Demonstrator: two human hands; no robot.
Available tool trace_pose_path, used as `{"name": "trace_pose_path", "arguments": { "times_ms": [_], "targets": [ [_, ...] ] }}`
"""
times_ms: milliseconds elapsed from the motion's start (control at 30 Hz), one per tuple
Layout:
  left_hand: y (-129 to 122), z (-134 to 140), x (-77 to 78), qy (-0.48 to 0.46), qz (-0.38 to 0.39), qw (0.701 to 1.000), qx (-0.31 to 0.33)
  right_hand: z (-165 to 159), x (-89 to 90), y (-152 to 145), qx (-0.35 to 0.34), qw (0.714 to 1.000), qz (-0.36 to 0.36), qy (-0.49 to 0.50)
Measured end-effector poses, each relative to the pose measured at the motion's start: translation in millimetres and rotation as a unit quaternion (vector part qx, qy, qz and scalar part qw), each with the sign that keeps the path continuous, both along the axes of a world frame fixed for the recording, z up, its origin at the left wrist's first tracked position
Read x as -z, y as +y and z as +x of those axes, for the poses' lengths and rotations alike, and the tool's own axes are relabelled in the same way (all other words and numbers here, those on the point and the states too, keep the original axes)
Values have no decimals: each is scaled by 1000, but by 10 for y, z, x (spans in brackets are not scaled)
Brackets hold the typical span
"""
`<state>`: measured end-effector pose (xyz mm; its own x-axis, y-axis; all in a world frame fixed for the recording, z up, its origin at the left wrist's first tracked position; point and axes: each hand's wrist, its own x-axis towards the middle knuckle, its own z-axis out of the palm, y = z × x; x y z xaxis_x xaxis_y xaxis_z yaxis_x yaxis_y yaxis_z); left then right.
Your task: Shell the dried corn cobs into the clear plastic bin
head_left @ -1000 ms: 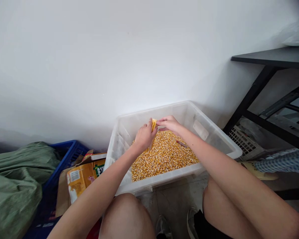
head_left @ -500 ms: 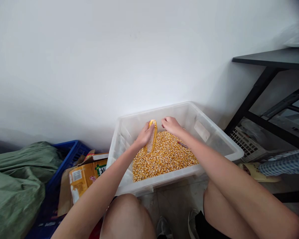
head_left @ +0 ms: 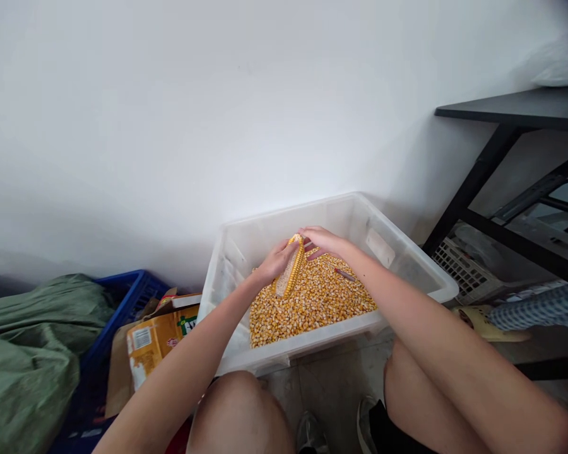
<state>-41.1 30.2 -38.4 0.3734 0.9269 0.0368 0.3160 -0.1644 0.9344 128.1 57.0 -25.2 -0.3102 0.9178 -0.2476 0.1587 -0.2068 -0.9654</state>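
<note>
A partly shelled ear of corn (head_left: 293, 272) is held at a slant over the bin, with yellow kernel rows along its right side and a bare pale strip on its left. My left hand (head_left: 279, 258) is wrapped round it from the left. At its upper end, my right hand (head_left: 319, 239) has its fingers against the ear, some of them hidden behind it. Beneath both hands, loose corn kernels (head_left: 312, 309) cover the bottom of a translucent plastic bin (head_left: 284, 349). A thin reddish-brown tool (head_left: 345, 274) rests on the kernels near my right forearm.
Left of the bin are an orange printed carton (head_left: 154, 340), a blue crate (head_left: 123, 302) and a green cloth or sack (head_left: 28, 353). A black-framed table (head_left: 515, 113) stands at the right, with a white basket (head_left: 468, 274) and a yellow clog (head_left: 492, 325) below it. A wall rises behind.
My right hand has come left from a closed pose apart from the ear to touch its upper end. The ear has tilted further right, turning more kernel rows into view.
</note>
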Motion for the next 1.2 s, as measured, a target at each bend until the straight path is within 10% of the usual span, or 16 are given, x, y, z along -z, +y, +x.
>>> {"name": "trace_pose_path", "arguments": {
  "times_ms": [433,967,1200],
  "targets": [
    [73,-17,91,-146,-250,955,-70,-68,-23,-47,4,999,42,-18],
    [75,8,114,67,74,995,-3,-140,67,-86,11,999,2,50],
    [131,-27,149,23,15,999,-47,-82,25,-82,14,997,-33,64]
  ]
}}
